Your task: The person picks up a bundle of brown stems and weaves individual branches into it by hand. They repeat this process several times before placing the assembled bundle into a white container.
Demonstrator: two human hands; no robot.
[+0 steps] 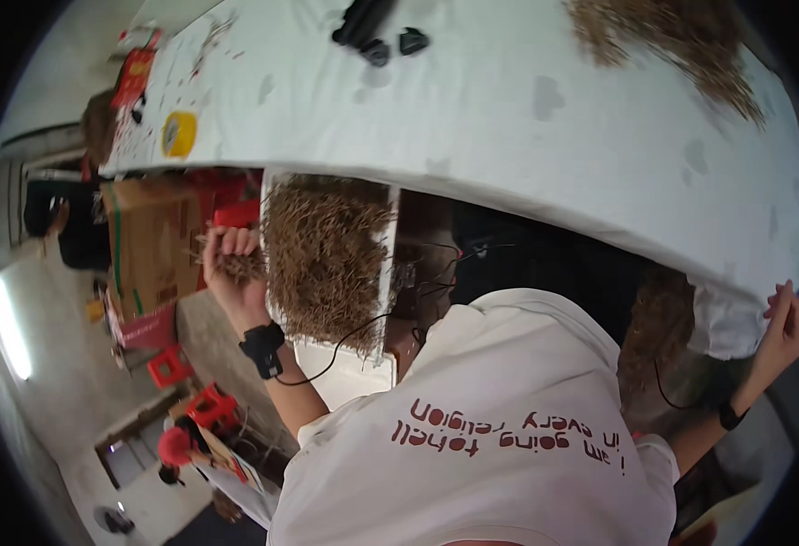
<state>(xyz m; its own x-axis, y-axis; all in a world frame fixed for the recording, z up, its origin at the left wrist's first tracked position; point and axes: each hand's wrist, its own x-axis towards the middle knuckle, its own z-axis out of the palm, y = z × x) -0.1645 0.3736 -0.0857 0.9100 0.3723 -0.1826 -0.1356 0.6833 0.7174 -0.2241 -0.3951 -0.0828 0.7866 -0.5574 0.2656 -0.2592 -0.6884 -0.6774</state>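
My left hand point(238, 273) is closed around a small bunch of dried brown stems point(240, 265), whose thin ends stick out past the fingers. Right beside it stands a white box point(390, 246), filled to the rim with more dried stems point(326, 250). Far to the right, my right hand point(784, 323) is raised by the edge of the white-covered table point(490, 109), its fingers bent and drawn together. Whatever those fingers may hold is too small to make out. Each wrist wears a black band, the left one with a bulky module.
A larger sheaf of dried stems point(681, 50) lies on the table's far right. Yellow tape point(179, 135) and black objects point(372, 36) rest there too. A cardboard box point(152, 241) and red stools point(213, 408) stand left, with other people beyond. A black cable point(336, 355) runs past the white box.
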